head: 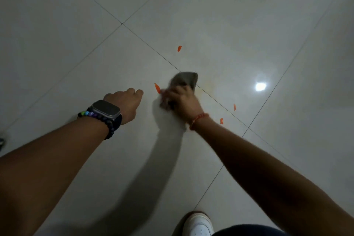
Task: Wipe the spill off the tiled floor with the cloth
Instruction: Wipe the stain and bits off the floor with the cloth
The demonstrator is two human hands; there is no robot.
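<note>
A: Your right hand [182,99] is gripping the grey cloth [186,80], pressing it on the tiled floor [95,63] beside a faint yellowish spill [206,87].

B: And your left hand [125,101] is hanging loosely curled, holding nothing.

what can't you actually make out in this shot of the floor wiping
Head view only:
- Cloth: motion-blurred, and the right hand covers its near part, so its full shape and fabric are unclear.
- Spill: only a faint yellowish stain; its edges fade into glare.
- Orange bits: too small to identify.
- Left hand: fingers curl away, so whether it holds anything is hidden.
- White shoe: cut off by the bottom edge.
</note>
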